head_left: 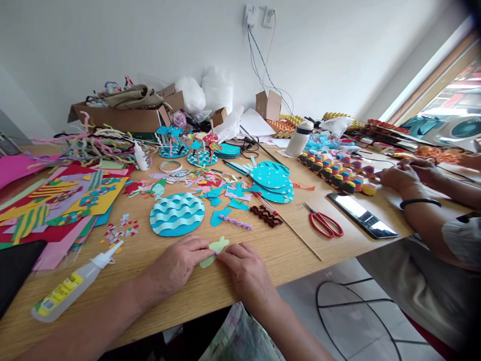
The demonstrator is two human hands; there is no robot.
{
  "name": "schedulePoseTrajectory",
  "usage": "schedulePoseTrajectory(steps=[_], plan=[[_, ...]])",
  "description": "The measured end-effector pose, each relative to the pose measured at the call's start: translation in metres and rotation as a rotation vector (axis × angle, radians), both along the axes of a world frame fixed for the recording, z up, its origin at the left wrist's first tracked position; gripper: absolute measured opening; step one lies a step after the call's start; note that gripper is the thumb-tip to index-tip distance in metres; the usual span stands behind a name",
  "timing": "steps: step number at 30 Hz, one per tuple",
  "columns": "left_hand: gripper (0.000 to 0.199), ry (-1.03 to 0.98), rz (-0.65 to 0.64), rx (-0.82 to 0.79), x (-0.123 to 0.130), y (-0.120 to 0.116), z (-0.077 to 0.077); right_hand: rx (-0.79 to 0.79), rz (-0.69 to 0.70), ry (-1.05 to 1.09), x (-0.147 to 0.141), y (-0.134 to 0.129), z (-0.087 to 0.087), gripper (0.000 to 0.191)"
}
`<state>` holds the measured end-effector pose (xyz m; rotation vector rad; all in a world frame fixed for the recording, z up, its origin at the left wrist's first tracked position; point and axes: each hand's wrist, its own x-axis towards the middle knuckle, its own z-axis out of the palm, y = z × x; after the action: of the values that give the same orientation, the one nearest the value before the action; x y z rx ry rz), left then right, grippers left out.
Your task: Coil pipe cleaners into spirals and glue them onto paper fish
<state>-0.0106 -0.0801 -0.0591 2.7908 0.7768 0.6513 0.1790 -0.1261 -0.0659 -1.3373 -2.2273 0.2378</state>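
A light green paper fish cutout (220,244) lies on the table close to its front edge. The fingers of my left hand (182,263) press together on its left side. From the other side my right hand (244,265) pinches at it, with a tiny purple bit (215,253) showing at the fingertips. Just beyond sits a blue oval card (177,214) with pale wavy strips. Behind my hands are a twisted lilac pipe cleaner (236,222) and dark brown coiled pipe cleaners (266,216). My fingers cover part of the cutout.
A glue bottle (71,288) lies left of my arm. Red scissors (323,223), a wooden stick (296,231) and a phone (363,215) lie to the right. Blue ovals (272,180), paper scraps and coloured sheets (99,200) cover the middle and left. A co-worker's hands (408,175) are at right.
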Motion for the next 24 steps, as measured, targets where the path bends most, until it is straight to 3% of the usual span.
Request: schedulePoseTrajectory(steps=[7,13,24], plan=[[0.035,0.004,0.007,-0.049,0.001,0.0,-0.002,0.009,0.007,-0.033,0.0,0.001,-0.001,0.023],[0.027,0.054,-0.002,-0.136,0.002,0.001,0.006,-0.012,0.012,-0.119,-0.001,0.001,0.002,0.017],[0.024,0.05,0.008,-0.105,0.004,0.003,0.007,-0.023,0.038,-0.284,-0.002,-0.001,0.011,0.007]])
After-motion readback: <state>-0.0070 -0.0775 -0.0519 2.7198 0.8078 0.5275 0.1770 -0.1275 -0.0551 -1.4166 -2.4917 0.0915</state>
